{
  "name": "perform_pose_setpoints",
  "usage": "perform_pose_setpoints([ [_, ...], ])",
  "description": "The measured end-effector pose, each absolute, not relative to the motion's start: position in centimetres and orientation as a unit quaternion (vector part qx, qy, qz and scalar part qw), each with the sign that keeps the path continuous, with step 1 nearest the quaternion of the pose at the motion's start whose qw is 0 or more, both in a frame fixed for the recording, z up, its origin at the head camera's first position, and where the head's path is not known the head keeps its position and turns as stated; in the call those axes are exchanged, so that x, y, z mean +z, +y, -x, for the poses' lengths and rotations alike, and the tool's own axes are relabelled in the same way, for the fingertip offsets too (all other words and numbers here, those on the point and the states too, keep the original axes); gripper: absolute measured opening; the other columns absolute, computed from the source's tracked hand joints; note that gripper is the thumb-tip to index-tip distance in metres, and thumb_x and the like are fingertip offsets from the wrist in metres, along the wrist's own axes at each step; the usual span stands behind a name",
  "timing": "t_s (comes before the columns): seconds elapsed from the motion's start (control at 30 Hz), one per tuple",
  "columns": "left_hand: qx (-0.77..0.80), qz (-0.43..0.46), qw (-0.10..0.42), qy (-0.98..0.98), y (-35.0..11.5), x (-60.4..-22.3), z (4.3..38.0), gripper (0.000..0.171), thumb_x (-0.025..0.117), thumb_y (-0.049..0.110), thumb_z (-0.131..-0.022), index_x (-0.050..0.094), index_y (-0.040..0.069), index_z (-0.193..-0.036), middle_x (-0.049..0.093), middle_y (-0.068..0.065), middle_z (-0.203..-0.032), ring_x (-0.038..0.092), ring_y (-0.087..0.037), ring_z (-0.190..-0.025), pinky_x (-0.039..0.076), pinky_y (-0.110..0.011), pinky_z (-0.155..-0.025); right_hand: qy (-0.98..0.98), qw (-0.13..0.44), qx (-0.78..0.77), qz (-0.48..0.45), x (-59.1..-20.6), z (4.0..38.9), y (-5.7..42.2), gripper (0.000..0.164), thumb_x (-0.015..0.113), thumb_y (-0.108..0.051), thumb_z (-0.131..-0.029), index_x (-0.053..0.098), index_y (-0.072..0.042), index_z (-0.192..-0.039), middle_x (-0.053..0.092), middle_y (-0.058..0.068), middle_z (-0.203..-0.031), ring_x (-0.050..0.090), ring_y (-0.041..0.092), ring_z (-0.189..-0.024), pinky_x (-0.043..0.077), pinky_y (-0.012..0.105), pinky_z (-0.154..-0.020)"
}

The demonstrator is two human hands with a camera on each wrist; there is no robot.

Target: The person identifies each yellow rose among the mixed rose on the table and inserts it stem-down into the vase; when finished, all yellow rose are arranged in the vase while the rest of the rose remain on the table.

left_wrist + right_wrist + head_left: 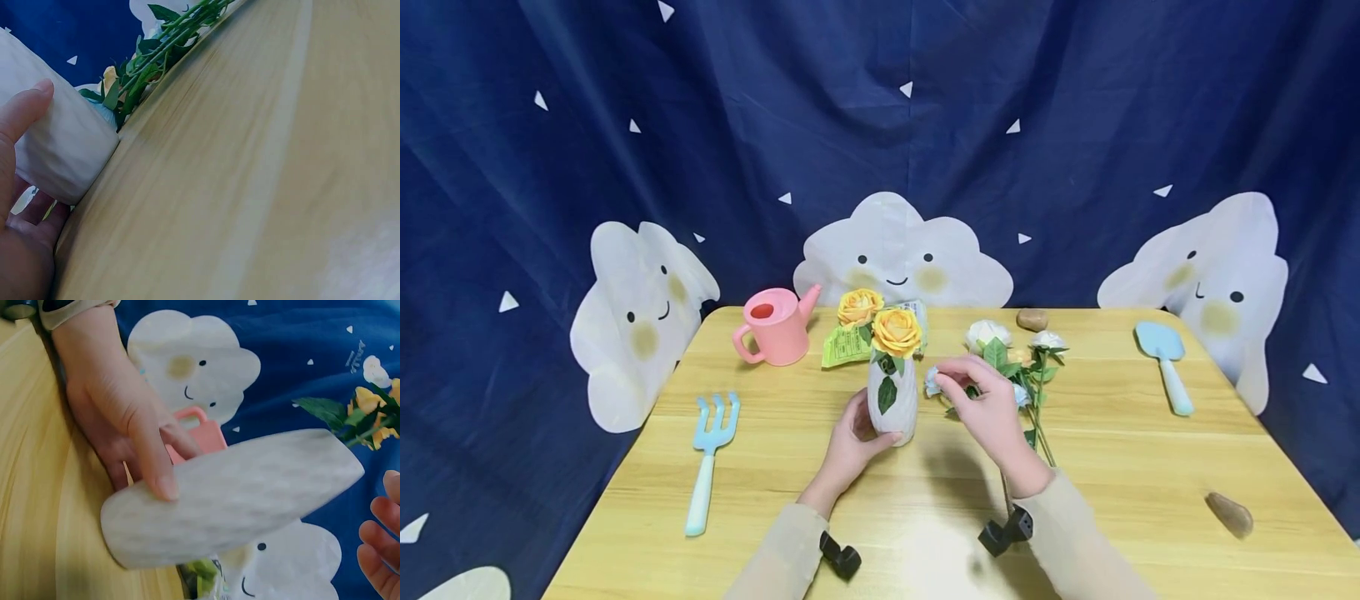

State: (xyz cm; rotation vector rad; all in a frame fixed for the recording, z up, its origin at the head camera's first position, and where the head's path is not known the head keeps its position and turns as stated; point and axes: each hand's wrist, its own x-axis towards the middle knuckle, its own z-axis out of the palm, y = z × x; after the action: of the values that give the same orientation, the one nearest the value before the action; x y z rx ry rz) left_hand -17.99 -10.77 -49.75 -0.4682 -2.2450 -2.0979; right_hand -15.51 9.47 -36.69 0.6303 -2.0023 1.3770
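Head view: the left hand (853, 437) grasps the white, textured, rounded vase (895, 414) low down, a little left of midway between the worktop's side edges. I'd keep that hold firm, since the top-heavy yellow artificial roses (897, 333) could tip it. The right hand (988, 408), fingers loosely bent, shows nothing gripped. Beyond the pale wooden worktop's (1120, 508) far edge hangs a navy curtain with white clouds (1037, 58).
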Motion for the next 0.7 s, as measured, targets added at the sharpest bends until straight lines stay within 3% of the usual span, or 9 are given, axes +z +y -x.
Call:
perform_pose_setpoints([
  [0.2, -0.668, 0.15, 0.016, -0.729, -10.7, -49.7, 18.0, 0.074, 0.079, 0.01, -0.074, 0.039, 0.01, -0.137, 0.05, -0.01, -0.133, 0.046, -0.022, -0.122, 0.037, -0.04, -0.1, -0.775, 0.304, 0.511, -0.213, -37.3, 14.6, 11.9, 0.016, 0.07, 0.014, -0.073, 0.067, 0.005, -0.085, 0.064, 0.015, -0.078, 0.057, 0.019, -0.067, 0.048, 0.017, -0.063],
  [0.47, -0.668, 0.143, 0.013, -0.73, -10.6, -49.6, 18.0, 0.075, 0.079, 0.011, -0.074, 0.038, 0.009, -0.137, 0.05, -0.01, -0.133, 0.045, -0.022, -0.122, 0.037, -0.038, -0.101, -0.809, 0.281, 0.501, -0.125, -38.9, 14.4, 16.9, 0.016, 0.068, 0.014, -0.075, 0.067, 0.007, -0.09, 0.065, 0.018, -0.084, 0.057, 0.005, -0.069, 0.047, 0.013, -0.063],
  [0.7, -0.67, 0.143, 0.016, -0.728, -10.7, -49.7, 18.0, 0.075, 0.079, 0.009, -0.074, 0.038, 0.009, -0.137, 0.049, -0.011, -0.133, 0.045, -0.022, -0.123, 0.035, -0.038, -0.102, -0.846, 0.208, 0.489, -0.05, -42.6, 15.3, 21.7, 0.019, 0.069, 0.001, -0.08, 0.066, 0.005, -0.099, 0.066, 0.015, -0.082, 0.057, 0.002, -0.066, 0.048, 0.014, -0.059],
])
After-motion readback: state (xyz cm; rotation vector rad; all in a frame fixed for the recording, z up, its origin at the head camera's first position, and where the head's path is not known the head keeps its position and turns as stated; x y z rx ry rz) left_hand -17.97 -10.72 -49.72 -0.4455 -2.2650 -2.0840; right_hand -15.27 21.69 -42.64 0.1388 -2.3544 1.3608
